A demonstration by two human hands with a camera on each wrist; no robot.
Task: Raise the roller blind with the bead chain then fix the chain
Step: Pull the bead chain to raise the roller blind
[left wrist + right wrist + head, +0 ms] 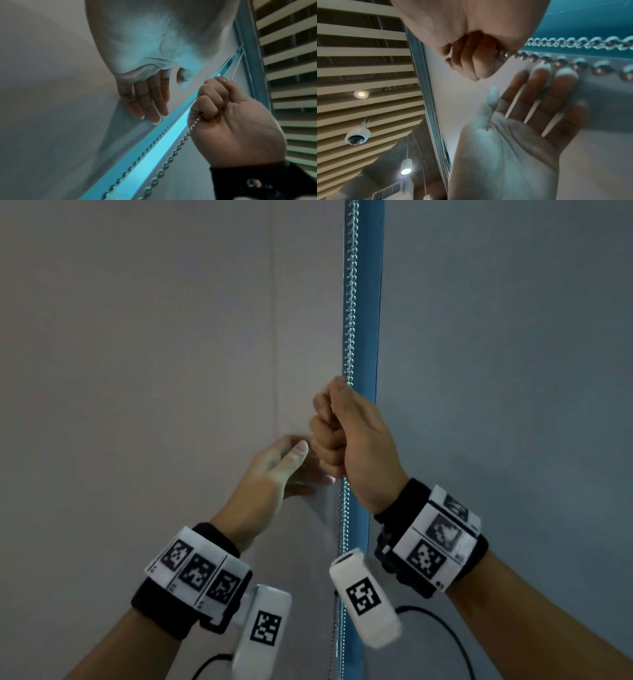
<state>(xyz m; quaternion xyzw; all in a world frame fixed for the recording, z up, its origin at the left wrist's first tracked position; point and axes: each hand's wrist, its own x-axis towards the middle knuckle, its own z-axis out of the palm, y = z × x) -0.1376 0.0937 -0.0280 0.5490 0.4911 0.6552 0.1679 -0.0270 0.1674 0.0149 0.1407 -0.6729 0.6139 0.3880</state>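
Observation:
A metal bead chain (pixel 350 302) hangs straight down along a bright blue strip. My right hand (pixel 337 433) is a fist round the chain at about mid-height; the strand enters at the top of the fist and leaves below it. Seen from the left wrist, the beads (pixel 175 152) run out of the right hand (pixel 228 119). My left hand (pixel 274 470) is just below and left of the fist, with straight fingers pointing at the chain and nothing in it. In the right wrist view its fingertips (pixel 563 71) lie close to the beads (pixel 563 60). Bluish-grey blind fabric (pixel 513 337) fills the right.
A warm grey wall (pixel 154 337) stands left of the chain. A second strand (pixel 149 146) runs along the blue strip (pixel 364 405). Above are ceiling slats (pixel 359 70), a dome camera (pixel 357 136) and a lamp (pixel 406 169).

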